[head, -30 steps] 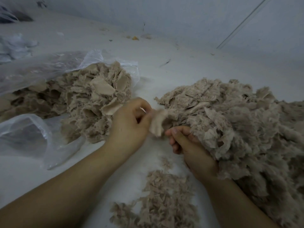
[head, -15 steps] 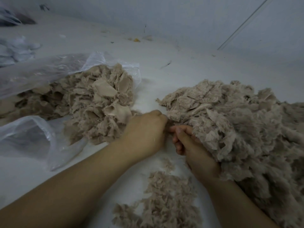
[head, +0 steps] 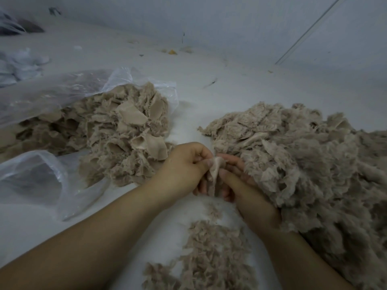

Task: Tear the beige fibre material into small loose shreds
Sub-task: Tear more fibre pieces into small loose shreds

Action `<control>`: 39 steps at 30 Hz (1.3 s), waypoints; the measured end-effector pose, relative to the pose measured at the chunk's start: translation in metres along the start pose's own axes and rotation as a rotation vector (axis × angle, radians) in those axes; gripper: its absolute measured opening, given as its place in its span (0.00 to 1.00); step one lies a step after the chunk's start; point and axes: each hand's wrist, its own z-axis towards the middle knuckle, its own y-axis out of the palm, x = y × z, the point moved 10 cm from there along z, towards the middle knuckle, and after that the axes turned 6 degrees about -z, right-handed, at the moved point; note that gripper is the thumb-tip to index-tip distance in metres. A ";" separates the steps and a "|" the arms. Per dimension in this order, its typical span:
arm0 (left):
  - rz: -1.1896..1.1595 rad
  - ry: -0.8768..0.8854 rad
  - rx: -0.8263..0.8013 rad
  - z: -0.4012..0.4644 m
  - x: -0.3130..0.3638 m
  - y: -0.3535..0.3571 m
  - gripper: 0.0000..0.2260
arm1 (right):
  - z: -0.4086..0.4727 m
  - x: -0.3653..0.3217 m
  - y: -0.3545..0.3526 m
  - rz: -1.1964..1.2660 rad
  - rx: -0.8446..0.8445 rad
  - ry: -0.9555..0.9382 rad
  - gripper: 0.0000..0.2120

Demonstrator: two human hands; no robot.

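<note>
A small beige fibre piece (head: 215,170) hangs between my two hands at the centre of the view. My left hand (head: 184,170) pinches its left edge with thumb and curled fingers. My right hand (head: 243,189) pinches its right edge, with the back of the hand against a big heap of beige fibre (head: 310,160) on the right. A smaller pile of loose shreds (head: 211,254) lies on the white surface just below my hands. More beige pieces (head: 117,135) spill from a clear plastic bag on the left.
The clear plastic bag (head: 46,95) lies open on the left, its lower flap (head: 37,176) spread on the white surface (head: 209,95). A wall rises at the back. Small scraps (head: 172,51) sit near the wall, and pale crumpled material (head: 21,63) lies far left.
My left hand reached into the edge of the right heap, then drew back; a fresh beige piece is now held upright between both hands, slightly lower than a second ago.
</note>
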 end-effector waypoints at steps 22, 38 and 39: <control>-0.035 -0.056 0.241 -0.008 -0.015 -0.029 0.10 | 0.001 -0.002 -0.011 -0.006 0.083 -0.069 0.15; -0.100 -0.053 0.197 -0.007 -0.009 -0.010 0.13 | 0.001 -0.002 0.001 0.057 -0.036 -0.026 0.18; -0.105 -0.032 0.233 -0.006 -0.008 -0.014 0.13 | 0.001 -0.002 0.001 0.044 -0.036 -0.028 0.18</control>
